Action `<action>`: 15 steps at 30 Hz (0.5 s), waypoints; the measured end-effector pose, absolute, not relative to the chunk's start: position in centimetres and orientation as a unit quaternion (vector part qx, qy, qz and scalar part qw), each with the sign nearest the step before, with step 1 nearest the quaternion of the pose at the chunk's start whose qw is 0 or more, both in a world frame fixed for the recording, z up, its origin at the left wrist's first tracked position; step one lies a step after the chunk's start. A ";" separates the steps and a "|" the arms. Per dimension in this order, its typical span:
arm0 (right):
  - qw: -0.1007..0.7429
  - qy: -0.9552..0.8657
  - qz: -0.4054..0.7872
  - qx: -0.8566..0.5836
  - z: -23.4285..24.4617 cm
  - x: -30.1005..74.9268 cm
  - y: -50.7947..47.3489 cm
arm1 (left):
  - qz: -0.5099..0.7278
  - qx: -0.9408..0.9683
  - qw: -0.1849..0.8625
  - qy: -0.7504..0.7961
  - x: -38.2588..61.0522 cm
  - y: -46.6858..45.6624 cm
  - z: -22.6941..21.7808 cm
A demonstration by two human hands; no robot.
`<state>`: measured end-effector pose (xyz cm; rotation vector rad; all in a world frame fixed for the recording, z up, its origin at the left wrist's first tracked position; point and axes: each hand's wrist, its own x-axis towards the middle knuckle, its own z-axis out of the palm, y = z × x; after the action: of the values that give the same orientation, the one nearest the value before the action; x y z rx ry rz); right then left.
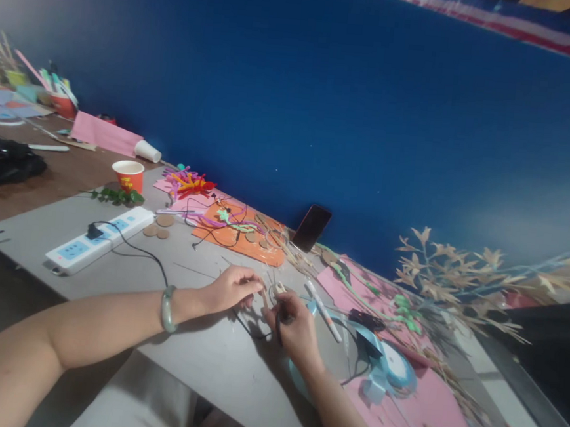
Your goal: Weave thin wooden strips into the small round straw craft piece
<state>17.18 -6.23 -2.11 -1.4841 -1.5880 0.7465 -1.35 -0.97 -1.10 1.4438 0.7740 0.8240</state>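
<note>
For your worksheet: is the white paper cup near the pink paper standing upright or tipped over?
Tipped over: the white paper cup lies on its side on the table.

1. stick [264, 297]: small, thin and light tan, looks like wood. It's pinched at the fingertips between both hands, tilted a bit, just above the grey bench.
2. tool [279, 325]: dark and slim, sitting in the right hand, running down along the palm. Too blurry to tell what it actually is.
3. Both are near the bench's front edge, just left of the blue ribbon.
</note>
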 end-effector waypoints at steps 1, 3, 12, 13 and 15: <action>0.393 -0.641 0.294 -0.590 -2.3 17.3 -6.2 | 0.357 0.630 0.605 0.332 -1.4 -1.0 -1.1; 0.373 -0.655 0.293 -0.588 -2.5 17.4 -6.2 | 0.359 0.637 0.596 0.332 -1.4 -1.1 -1.0; 0.379 -0.652 0.313 -0.577 -2.4 17.2 -6.3 | 0.365 0.662 0.562 0.336 -1.3 -0.9 -1.6; 0.383 -0.650 0.313 -0.577 -2.4 17.2 -6.4 | 0.365 0.662 0.560 0.337 -1.3 -0.9 -1.6; 0.390 -0.646 0.315 -0.576 -2.3 17.1 -6.4 | 0.366 0.663 0.559 0.338 -1.4 -0.9 -1.6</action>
<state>17.09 -6.42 -2.31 -1.4628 -1.6427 0.7997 -1.37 -0.94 -1.65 1.5626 0.7972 0.8618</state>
